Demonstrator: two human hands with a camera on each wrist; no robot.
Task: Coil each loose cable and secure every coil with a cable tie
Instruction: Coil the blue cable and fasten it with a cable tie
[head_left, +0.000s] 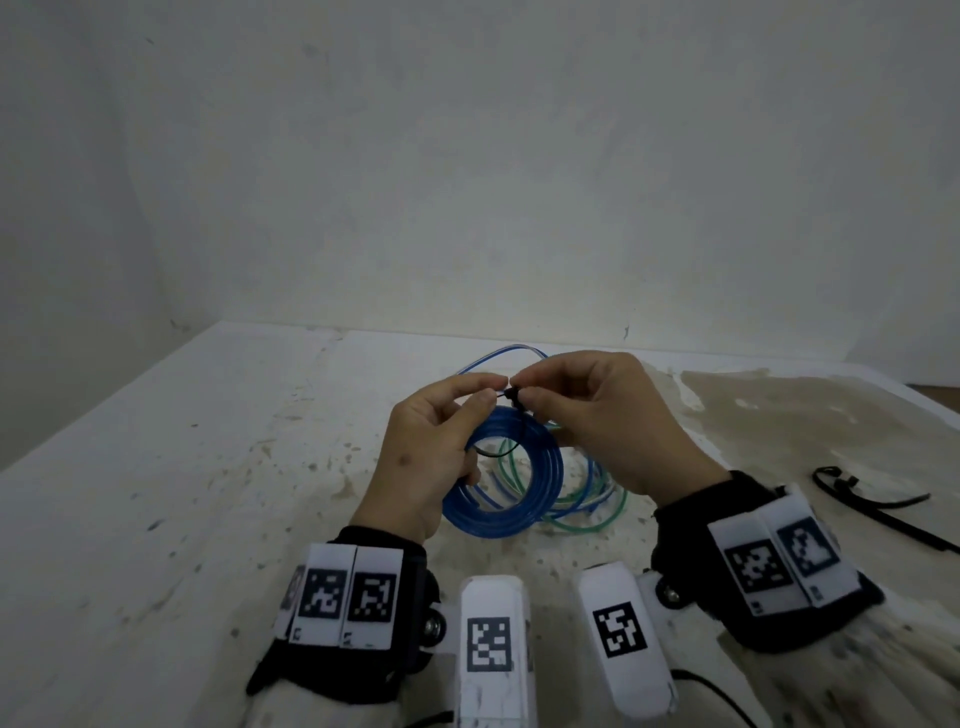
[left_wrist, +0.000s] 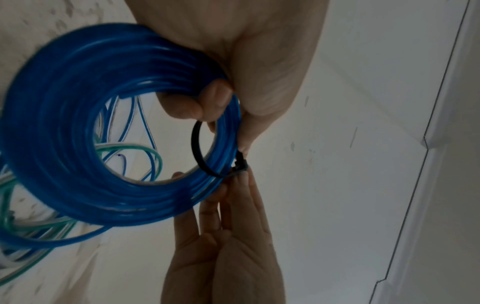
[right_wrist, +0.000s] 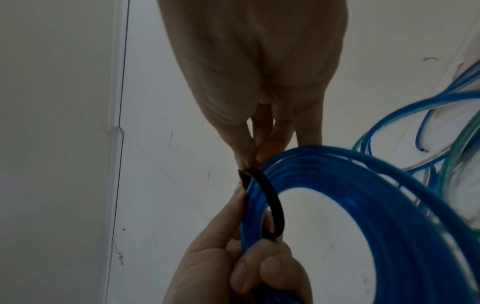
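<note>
A blue cable coil (head_left: 498, 491) is lifted above the table, and my left hand (head_left: 485, 393) grips its upper left side with curled fingers. A black cable tie (head_left: 514, 401) loops loosely round the coil's strands at the top. My left thumb and forefinger pinch the tie's tail. My right hand (head_left: 524, 389) pinches the tie's head. In the left wrist view the tie (left_wrist: 194, 148) forms a wide loop round the coil (left_wrist: 64, 123). The right wrist view shows the tie (right_wrist: 272, 205) crossing the coil (right_wrist: 389, 205) just below my right fingertips (right_wrist: 249, 156).
Loose green and blue cables (head_left: 587, 501) lie tangled on the stained white table (head_left: 182, 493) under and behind the coil. Spare black cable ties (head_left: 862, 501) lie at the right edge. A white wall stands close behind the table.
</note>
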